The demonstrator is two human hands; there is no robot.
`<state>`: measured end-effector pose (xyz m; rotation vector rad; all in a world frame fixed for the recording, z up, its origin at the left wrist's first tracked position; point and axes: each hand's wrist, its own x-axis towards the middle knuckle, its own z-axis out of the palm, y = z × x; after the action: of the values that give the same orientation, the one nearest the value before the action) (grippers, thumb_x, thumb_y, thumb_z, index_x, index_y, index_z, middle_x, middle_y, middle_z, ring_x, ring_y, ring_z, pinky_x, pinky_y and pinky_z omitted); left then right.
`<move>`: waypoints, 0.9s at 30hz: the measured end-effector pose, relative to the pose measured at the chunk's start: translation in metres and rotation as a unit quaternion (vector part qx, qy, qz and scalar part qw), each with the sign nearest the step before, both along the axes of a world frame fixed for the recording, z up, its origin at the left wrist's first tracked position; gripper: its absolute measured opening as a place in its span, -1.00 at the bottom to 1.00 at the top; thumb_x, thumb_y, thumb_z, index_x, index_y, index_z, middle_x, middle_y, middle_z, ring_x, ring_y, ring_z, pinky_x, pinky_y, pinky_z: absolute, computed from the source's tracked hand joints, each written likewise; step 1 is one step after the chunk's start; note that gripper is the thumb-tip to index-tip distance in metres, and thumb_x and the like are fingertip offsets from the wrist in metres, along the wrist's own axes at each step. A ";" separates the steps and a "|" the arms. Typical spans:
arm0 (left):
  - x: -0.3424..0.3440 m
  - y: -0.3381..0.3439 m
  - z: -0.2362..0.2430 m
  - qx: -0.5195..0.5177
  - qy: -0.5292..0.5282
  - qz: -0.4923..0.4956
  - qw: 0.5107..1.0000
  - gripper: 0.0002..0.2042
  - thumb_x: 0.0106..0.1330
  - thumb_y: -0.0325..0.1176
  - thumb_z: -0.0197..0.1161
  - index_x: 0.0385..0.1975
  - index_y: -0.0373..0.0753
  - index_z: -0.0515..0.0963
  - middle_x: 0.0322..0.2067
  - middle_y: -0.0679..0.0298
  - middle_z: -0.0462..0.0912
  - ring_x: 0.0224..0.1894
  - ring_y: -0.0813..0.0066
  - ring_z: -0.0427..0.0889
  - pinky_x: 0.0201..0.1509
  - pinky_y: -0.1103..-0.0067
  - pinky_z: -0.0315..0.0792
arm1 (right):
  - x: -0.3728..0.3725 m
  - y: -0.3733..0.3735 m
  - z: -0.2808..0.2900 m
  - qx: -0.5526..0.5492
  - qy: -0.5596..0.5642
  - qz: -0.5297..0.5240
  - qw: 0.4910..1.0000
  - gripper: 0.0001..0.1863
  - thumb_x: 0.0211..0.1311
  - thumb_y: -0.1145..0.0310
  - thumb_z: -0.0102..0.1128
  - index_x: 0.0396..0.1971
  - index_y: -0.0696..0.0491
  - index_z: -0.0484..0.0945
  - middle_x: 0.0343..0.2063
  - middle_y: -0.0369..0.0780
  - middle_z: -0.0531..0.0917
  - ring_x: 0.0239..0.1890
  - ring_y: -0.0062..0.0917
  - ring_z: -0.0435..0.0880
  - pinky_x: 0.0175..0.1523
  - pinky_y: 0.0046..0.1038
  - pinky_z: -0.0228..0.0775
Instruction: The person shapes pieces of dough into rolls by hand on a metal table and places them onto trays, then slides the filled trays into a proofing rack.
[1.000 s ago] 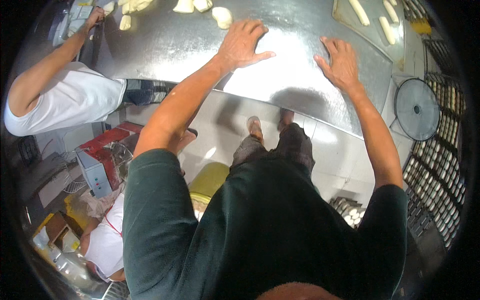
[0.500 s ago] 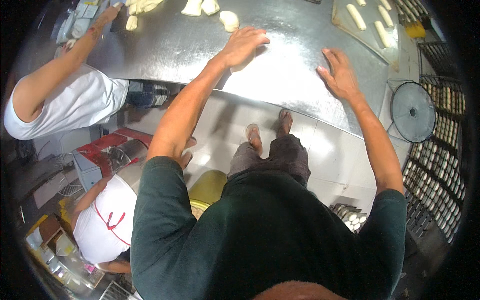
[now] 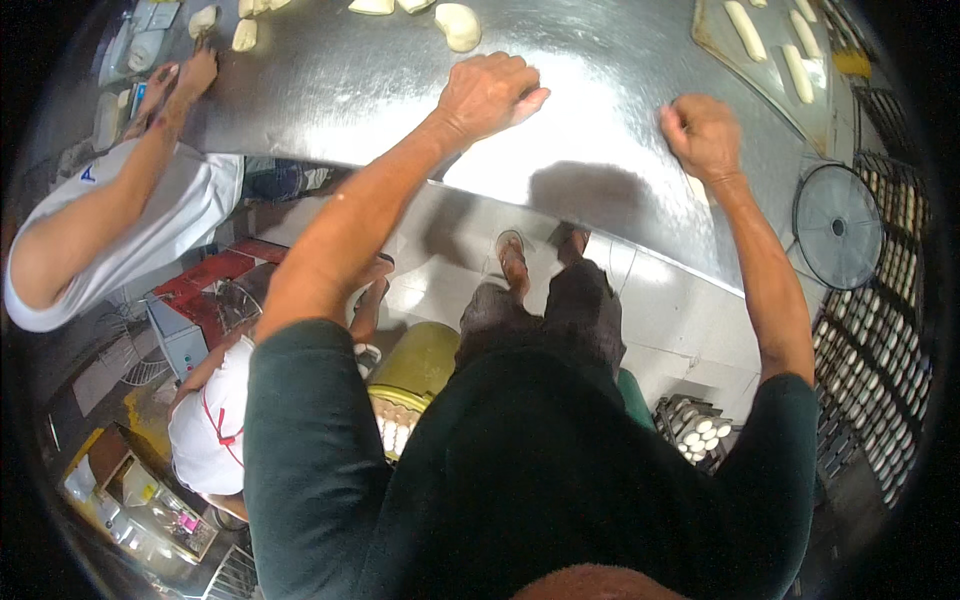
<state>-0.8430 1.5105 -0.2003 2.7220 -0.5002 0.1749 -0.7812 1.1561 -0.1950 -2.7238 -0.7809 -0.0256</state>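
My left hand (image 3: 490, 95) rests on the steel table (image 3: 600, 150) with its fingers curled under and nothing visible in it. The nearest thing to it is a pale dough lump (image 3: 458, 22), just beyond and apart from the hand. My right hand (image 3: 703, 135) is a closed fist pressed on the bare metal near the table's front edge, also with nothing seen in it. Farther right lies a tray (image 3: 715, 45) carrying long dough rolls (image 3: 797, 70).
A co-worker in a white shirt (image 3: 150, 220) handles dough pieces (image 3: 245, 35) at the table's left end. A person in a white cap (image 3: 215, 430) crouches below left by a red machine (image 3: 200, 290). A yellow bin (image 3: 420, 360), a round fan (image 3: 838, 225) and racks of rolls (image 3: 890, 300) surround me.
Both my hands lay flat with spread fingers; now the fingers are curled in, the right into a fist. The person in the white cap has come further into view at lower left.
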 end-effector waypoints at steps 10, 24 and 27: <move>-0.069 0.009 0.005 -0.001 -0.101 0.033 0.994 -0.54 0.23 0.13 0.43 -0.24 -0.20 0.69 -0.27 0.14 0.70 -0.18 0.14 0.68 -0.22 0.19 0.53 | -0.059 -0.014 0.019 0.020 -0.058 0.044 0.997 -0.58 0.33 0.00 0.27 -0.21 0.11 0.72 -0.20 -0.04 0.74 -0.08 -0.08 0.66 0.10 -0.10 0.40; -0.070 0.001 0.003 -0.021 -0.209 -0.002 0.978 -0.67 0.12 -0.05 0.52 -0.43 -0.18 0.63 -0.35 0.27 0.66 -0.20 0.22 0.67 -0.15 0.26 0.57 | -0.066 -0.005 0.018 0.070 -0.188 0.079 0.976 -0.63 0.25 0.00 0.34 -0.40 0.05 0.64 -0.35 -0.15 0.68 -0.22 -0.20 0.64 -0.06 -0.09 0.40; -0.051 0.006 -0.006 -0.013 -0.054 0.010 0.998 -0.69 0.11 -0.04 0.52 -0.49 -0.16 0.64 -0.40 0.31 0.67 -0.29 0.27 0.68 -0.26 0.30 0.58 | -0.050 -0.010 0.011 -0.068 -0.008 -0.025 0.997 -0.62 0.26 -0.02 0.34 -0.45 0.03 0.65 -0.40 -0.18 0.69 -0.25 -0.21 0.67 -0.05 -0.10 0.42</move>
<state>-0.8937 1.5166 -0.2062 2.7042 -0.4969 0.3326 -0.8313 1.1459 -0.1838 -2.8737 -0.7444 -0.0049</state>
